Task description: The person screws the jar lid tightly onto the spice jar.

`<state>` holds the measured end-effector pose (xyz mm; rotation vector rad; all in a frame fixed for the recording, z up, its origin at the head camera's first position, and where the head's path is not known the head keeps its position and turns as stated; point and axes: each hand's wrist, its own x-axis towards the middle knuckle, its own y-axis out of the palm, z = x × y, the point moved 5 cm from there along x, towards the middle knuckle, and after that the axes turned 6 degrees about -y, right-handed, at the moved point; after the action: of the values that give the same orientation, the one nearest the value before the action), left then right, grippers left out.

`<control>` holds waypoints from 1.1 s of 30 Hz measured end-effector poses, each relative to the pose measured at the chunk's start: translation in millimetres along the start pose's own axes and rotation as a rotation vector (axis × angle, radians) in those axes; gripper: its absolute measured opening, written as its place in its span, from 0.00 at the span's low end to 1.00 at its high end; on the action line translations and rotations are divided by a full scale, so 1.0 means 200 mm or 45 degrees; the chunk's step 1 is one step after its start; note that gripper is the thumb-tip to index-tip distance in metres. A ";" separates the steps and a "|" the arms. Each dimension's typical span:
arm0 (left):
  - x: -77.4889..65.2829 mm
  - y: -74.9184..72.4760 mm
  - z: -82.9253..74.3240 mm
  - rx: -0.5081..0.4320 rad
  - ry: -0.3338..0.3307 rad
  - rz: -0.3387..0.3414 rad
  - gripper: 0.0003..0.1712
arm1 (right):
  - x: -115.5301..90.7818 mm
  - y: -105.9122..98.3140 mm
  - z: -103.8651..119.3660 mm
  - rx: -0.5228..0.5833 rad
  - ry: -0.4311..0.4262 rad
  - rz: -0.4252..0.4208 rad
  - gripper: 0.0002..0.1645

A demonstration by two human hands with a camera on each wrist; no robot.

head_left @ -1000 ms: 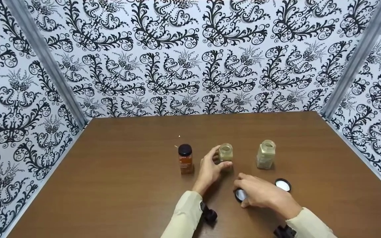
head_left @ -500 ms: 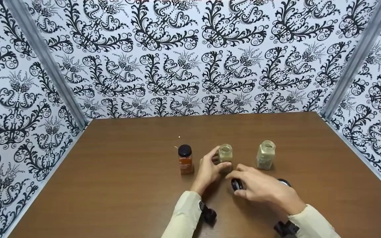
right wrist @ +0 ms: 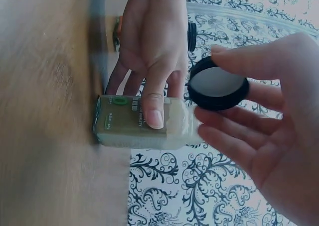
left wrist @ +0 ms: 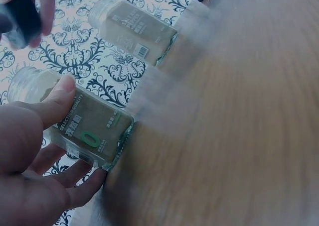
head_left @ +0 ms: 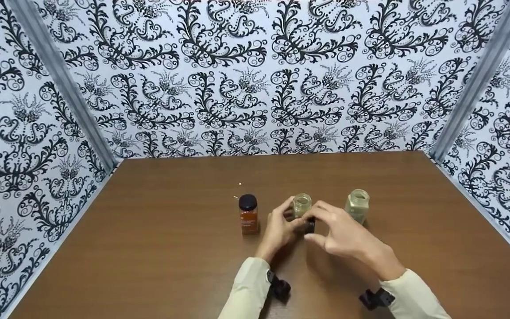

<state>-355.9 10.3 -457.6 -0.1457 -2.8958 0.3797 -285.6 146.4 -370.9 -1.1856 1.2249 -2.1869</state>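
Observation:
An open glass spice jar [head_left: 302, 203] of greenish-beige powder stands upright on the table. My left hand [head_left: 279, 230] grips it, thumb across its printed label [left wrist: 82, 129] in the left wrist view. My right hand [head_left: 350, 237] pinches a black lid [right wrist: 218, 88] between thumb and fingers. In the right wrist view the lid's white inside shows, tilted beside the jar's mouth. Lid and jar mouth are apart in the left wrist view. Right of them stands a second uncapped jar [head_left: 358, 204] of similar powder, partly hidden by the right hand.
A jar of orange-red spice [head_left: 249, 218] with its black cap on stands left of my left hand. Tiny white specks [head_left: 239, 183] lie behind it on the brown table [head_left: 171, 221]. Patterned walls [head_left: 233, 79] enclose the back and sides.
My right hand has carried the lid up and toward the jar, turning it from flat to edge-on. It now covers the other lid on the table. The left hand stays on the jar.

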 end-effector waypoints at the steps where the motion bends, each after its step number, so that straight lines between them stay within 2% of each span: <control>1: 0.00 0.00 0.00 0.005 0.002 -0.002 0.31 | 0.01 0.00 0.00 -0.002 -0.009 -0.034 0.21; 7: -0.01 0.00 0.01 0.041 0.036 -0.011 0.32 | 0.05 -0.01 -0.03 0.059 -0.054 -0.217 0.19; 12: 0.00 0.00 0.01 0.056 0.038 -0.026 0.31 | 0.08 -0.01 -0.07 0.145 -0.011 -0.316 0.18; 19: -0.01 0.01 0.01 -0.039 0.003 -0.001 0.33 | 0.11 0.00 -0.12 0.127 0.040 -0.348 0.28; 22: -0.01 0.02 0.01 -0.064 -0.008 0.008 0.34 | 0.11 0.01 -0.14 0.120 0.054 -0.362 0.25; 28: -0.01 0.02 0.01 -0.053 -0.018 0.005 0.37 | 0.10 0.01 -0.19 0.110 0.052 -0.483 0.21; 33: -0.01 0.01 0.01 -0.044 -0.024 -0.006 0.38 | 0.10 0.02 -0.22 0.111 0.131 -0.529 0.21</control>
<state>-355.0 11.8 -460.6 -0.1421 -2.9219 0.3317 -333.8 154.0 -376.1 -1.4077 0.9743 -2.5978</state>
